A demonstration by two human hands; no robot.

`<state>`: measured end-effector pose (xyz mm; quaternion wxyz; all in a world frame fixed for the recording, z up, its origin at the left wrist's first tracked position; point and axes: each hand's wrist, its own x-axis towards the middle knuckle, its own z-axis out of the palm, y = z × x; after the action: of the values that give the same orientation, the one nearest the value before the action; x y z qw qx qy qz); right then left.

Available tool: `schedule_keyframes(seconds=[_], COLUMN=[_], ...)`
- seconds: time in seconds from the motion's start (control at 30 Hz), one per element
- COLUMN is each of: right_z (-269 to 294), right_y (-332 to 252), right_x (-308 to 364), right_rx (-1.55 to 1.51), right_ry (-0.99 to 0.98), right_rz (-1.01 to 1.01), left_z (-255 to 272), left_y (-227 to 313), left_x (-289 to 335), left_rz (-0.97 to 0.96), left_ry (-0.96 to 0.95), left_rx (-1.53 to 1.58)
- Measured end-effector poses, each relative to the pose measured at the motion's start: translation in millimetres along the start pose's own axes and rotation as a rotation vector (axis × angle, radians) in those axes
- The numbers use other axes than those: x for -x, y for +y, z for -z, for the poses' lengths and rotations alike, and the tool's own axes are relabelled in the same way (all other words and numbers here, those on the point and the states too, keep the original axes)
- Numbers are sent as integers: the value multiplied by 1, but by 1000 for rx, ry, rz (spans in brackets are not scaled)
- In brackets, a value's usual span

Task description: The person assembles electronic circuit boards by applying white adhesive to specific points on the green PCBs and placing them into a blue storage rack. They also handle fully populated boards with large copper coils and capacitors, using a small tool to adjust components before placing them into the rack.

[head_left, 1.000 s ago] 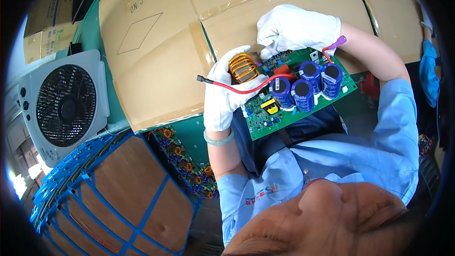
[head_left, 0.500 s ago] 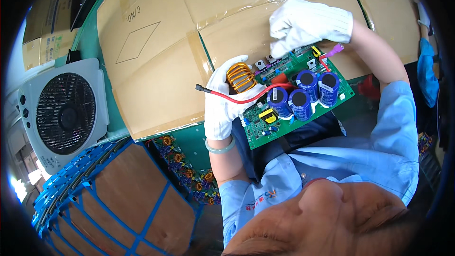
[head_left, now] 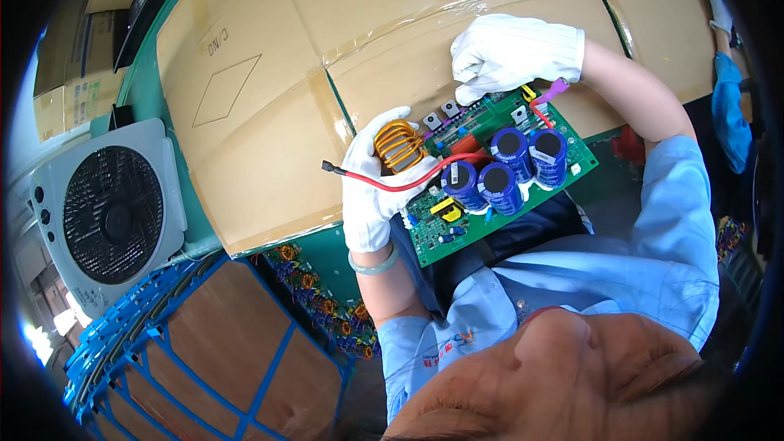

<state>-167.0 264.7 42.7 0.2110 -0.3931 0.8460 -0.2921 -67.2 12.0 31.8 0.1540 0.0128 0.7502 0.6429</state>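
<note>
A green circuit board (head_left: pixel 426 238) is held tilted at the table's near edge, above my lap. My white-gloved left hand (head_left: pixel 365 200) is closed around its left end, with the thumb and fingers about a copper-wound coil (head_left: pixel 398 147). Several blue cylindrical capacitors (head_left: pixel 500 188) stand on the board. A red wire (head_left: pixel 392 188) with a black tip crosses over my left hand. At the board's far edge, my gloved right hand (head_left: pixel 516 53) has curled fingers beside a row of small upright components (head_left: pixel 441 114). Whatever those fingers hold is hidden. A short red wire with a purple end (head_left: pixel 555 91) sticks up nearby.
Cardboard sheets (head_left: pixel 245 139) cover the green table. A box fan (head_left: pixel 114 212) stands at the left, above a blue-framed rack (head_left: pixel 220 343). Several coil-bearing boards (head_left: pixel 318 302) lie below the table edge. Another person's blue sleeve (head_left: pixel 729 110) shows far right.
The board and my left hand have shifted slightly left in the picture. My right hand has come down closer to the board's far edge, its fingers still curled.
</note>
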Motion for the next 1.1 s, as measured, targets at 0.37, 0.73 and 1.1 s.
schedule_keyframes(seconds=[0.37, 0.73, 1.1], right_z=[13, 7, 15], right_y=[22, 8, 24], right_x=[25, 25, 31], right_rx=[-188, -77, -115], right_ry=[88, 256, 275], right_rz=[39, -174, -185], left_z=[4, 1, 3], left_y=[0, 2, -9], left_x=[-1, 3, 1], left_rz=[-8, -18, -24], left_ry=[-40, -6, -5], left_rx=[78, 52, 58])
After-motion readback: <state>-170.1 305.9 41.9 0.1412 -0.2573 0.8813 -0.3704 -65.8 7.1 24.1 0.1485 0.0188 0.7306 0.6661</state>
